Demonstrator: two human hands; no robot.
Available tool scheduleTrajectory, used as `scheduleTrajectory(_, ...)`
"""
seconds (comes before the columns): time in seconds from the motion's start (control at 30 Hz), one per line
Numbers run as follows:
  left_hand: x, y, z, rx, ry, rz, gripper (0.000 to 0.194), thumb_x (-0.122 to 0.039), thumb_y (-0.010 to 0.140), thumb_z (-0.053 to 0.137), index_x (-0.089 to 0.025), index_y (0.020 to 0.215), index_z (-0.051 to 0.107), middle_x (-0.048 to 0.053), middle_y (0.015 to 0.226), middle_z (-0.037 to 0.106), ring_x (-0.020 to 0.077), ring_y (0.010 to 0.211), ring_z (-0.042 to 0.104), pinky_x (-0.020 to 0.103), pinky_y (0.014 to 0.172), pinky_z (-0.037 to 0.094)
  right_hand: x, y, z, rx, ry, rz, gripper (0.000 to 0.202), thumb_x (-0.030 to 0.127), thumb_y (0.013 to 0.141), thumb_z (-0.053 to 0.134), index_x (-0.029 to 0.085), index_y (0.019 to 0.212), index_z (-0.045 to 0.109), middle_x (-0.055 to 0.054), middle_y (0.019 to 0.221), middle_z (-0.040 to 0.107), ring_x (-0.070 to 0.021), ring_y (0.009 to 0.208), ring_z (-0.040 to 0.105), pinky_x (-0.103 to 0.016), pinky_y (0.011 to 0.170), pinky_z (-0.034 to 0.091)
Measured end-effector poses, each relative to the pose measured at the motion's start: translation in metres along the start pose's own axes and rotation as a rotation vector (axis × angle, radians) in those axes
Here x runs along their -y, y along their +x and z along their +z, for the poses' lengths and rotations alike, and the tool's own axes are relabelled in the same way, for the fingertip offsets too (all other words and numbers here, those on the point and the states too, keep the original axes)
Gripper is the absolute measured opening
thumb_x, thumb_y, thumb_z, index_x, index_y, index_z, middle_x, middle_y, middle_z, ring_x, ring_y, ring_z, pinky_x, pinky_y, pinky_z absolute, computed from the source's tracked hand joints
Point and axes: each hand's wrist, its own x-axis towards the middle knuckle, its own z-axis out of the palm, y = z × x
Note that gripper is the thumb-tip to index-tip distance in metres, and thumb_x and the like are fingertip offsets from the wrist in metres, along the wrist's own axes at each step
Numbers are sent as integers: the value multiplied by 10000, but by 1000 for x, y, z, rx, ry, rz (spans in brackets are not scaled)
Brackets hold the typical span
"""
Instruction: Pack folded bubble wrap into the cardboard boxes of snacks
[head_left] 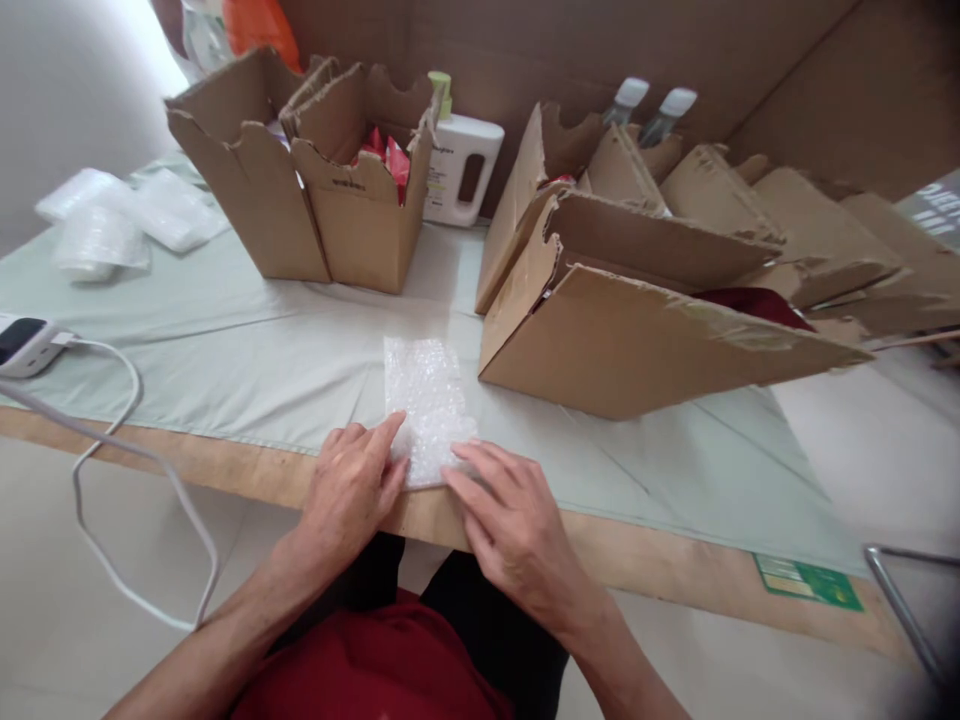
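Pressed flat at lower centre of the frame: left hand [352, 490] and right hand [510, 520], fingers spread, pinning the near end of a bubble wrap sheet [429, 405] against the front edge of the surface [225, 340]. Sheet lying open and flat, nothing yet placed on it, no fold or roll begun by the look of it. Open cardboard boxes [352, 190] standing at upper left, tipped cartons [637, 330] at right. White pump bottle [461, 165] behind, clear bags [97, 220] far left, charger with cable [26, 345] at the left edge.
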Motion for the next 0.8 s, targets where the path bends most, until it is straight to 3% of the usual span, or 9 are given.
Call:
scheduleTrajectory(0.1, 1, -1, -1, -22, -9, 10, 378, -189, 978, 573, -124, 1347, 530, 24, 763, 660, 246, 732, 600, 392, 735, 478, -2, 4, 8, 168, -37, -55, 407, 24, 902, 534, 147, 1274, 642, -132, 1425, 649, -311, 1367, 538, -490, 1036, 467)
scheduleTrajectory(0.17, 1, -4, -5, -70, -55, 22, 342, -208, 986, 577, -130, 1318, 557, 70, 880, 682, 249, 809, 615, 400, 781, 501, -7, 8, 17, 153, -46, -68, 351, 35, 921, 531, 132, 1229, 666, -130, 1367, 688, -308, 1339, 558, -489, 1043, 452)
scheduleTrajectory(0.3, 0, -14, -12, -91, -176, 136, 326, -243, 962, 631, -149, 1273, 599, 173, 1293, 637, 316, 1192, 583, 474, 997, 479, -13, 15, 24, 109, 23, -70, 304, 33, 944, 491, 152, 1138, 692, -117, 1255, 742, -274, 1212, 631, -461, 1016, 450)
scheduleTrajectory(0.37, 0, -17, -12, -47, -209, 187, 338, -216, 955, 636, -156, 1285, 592, 148, 1285, 668, 316, 1250, 569, 480, 1033, 454, -13, 18, 21, 132, 94, -38, 299, 47, 958, 477, 177, 1114, 696, -108, 1194, 759, -254, 1135, 661, -440, 985, 459)
scheduleTrajectory(0.5, 0, -16, -8, -60, -305, 120, 261, -122, 977, 558, -173, 1226, 618, 75, 1051, 751, 231, 1066, 659, 397, 944, 503, -13, 26, 7, 197, 262, 105, 252, 128, 1016, 478, 205, 1124, 693, -69, 1063, 788, -221, 970, 709, -400, 919, 482)
scheduleTrajectory(0.57, 0, -14, -8, -46, -367, 39, 227, -144, 979, 555, -174, 1184, 648, 69, 1013, 750, 206, 979, 672, 358, 877, 533, -16, 29, -1, 224, 356, 216, 250, 199, 991, 581, 224, 1225, 666, -51, 1129, 781, -225, 1010, 708, -402, 946, 489)
scheduleTrajectory(0.63, 2, -10, -9, -12, -411, -39, 216, -192, 976, 573, -177, 1166, 673, 67, 993, 742, 196, 931, 673, 342, 834, 548, -19, 29, -4, 240, 442, 339, 377, 211, 936, 659, 252, 1309, 629, -31, 1184, 766, -226, 1062, 697, -398, 969, 495)
scheduleTrajectory(0.8, 4, -1, -4, 9, -420, -143, 256, -268, 971, 585, -186, 1192, 685, 42, 892, 713, 179, 788, 657, 325, 737, 545, -25, 22, 5, 155, 495, 528, 344, 173, 943, 595, 235, 1276, 654, -14, 1009, 770, -184, 866, 705, -335, 829, 543)
